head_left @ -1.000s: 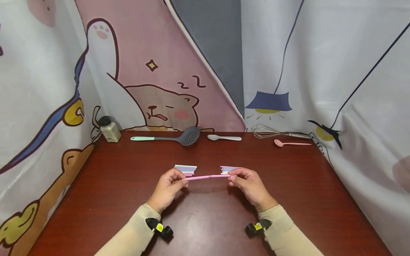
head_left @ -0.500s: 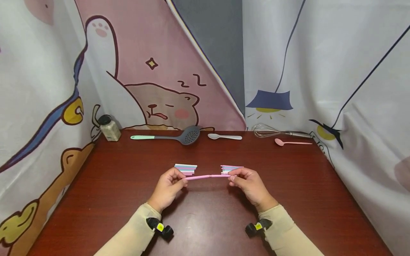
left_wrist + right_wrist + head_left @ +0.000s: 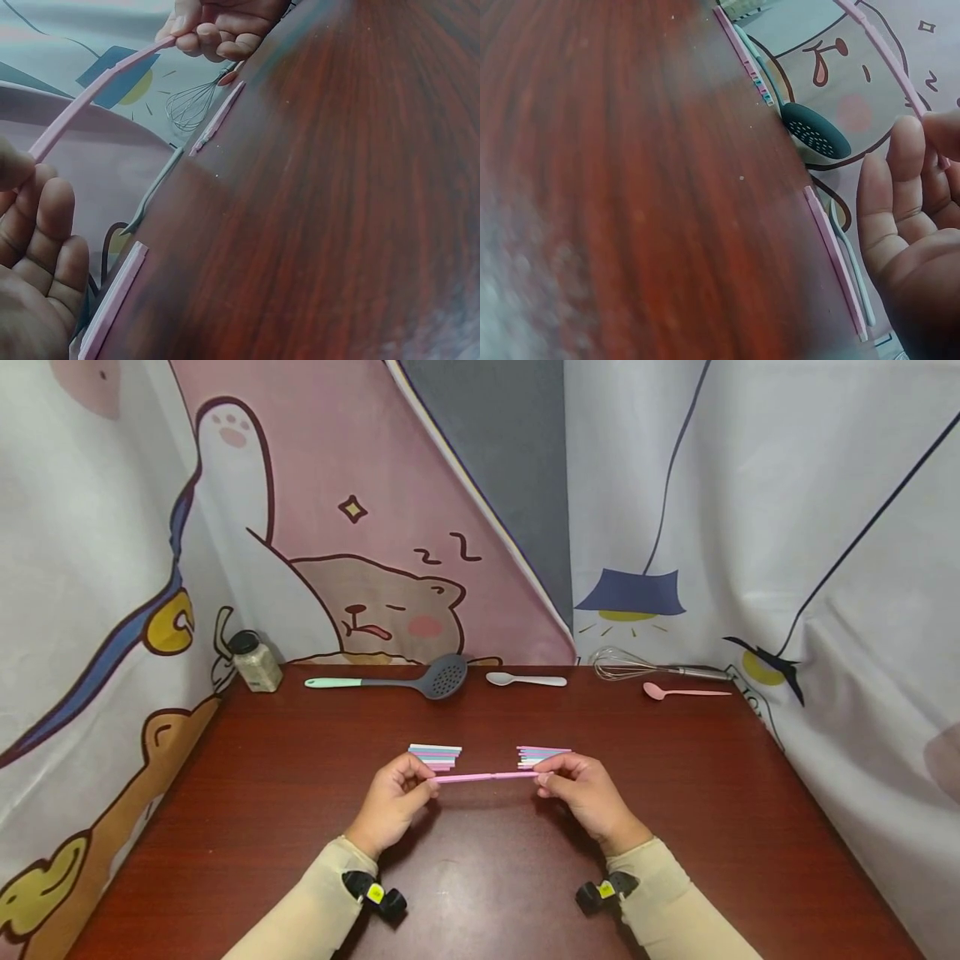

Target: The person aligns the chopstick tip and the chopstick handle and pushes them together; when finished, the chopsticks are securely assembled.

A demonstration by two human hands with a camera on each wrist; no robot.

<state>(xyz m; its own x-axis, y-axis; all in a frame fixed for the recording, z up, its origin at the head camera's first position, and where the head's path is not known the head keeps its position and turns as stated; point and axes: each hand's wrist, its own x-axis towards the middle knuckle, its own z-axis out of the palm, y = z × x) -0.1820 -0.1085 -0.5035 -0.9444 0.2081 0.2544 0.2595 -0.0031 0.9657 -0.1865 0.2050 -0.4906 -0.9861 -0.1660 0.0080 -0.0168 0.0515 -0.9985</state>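
Note:
A thin pink stick (image 3: 471, 777) spans the gap between both hands, held roughly level above the table, with a joint or bend at its middle. The left hand (image 3: 393, 797) pinches its left end between thumb and fingers; the right hand (image 3: 588, 797) pinches the right end. In the left wrist view the pink stick (image 3: 79, 103) bends slightly at the joint. Just behind the hands lie two groups of coloured sticks, a left group (image 3: 435, 755) and a right group (image 3: 542, 754), each partly covered by a hand.
Along the back edge of the table (image 3: 480, 718) lie a slotted spatula (image 3: 442, 677), a white spoon (image 3: 527, 680), a whisk (image 3: 622, 666) and a pink spoon (image 3: 686, 692). A black-lidded jar (image 3: 258, 667) stands at the back left. Printed curtains hang behind.
The middle of the pink stick has dropped slightly, and its two halves lie straighter. Both hands keep their pinch and have barely moved.

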